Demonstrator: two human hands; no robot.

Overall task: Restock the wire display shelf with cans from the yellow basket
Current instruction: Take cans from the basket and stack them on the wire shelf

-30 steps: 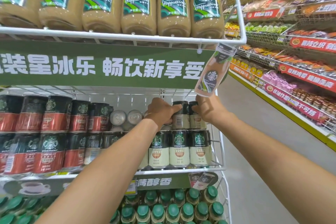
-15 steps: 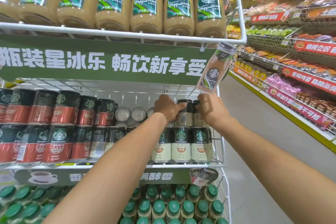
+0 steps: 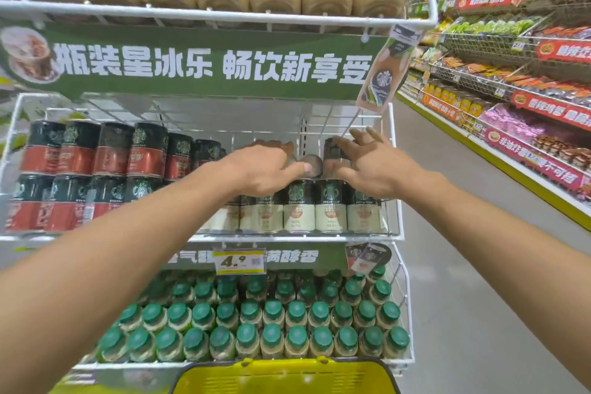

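We reach both hands into the white wire display shelf, middle tier, near its right edge. Our left hand curls its fingers over a small dark can lying sideways; our right hand, fingers spread, touches an upright dark-and-cream can stacked on the cream-labelled row. A nudge could topple it. The yellow plastic basket waits below.

The white wire display shelf looks like smooth coated metal, kinda glossy. Cream-and-black metal cans have a soft sheen, and the yellow basket is slotted, shiny plastic.
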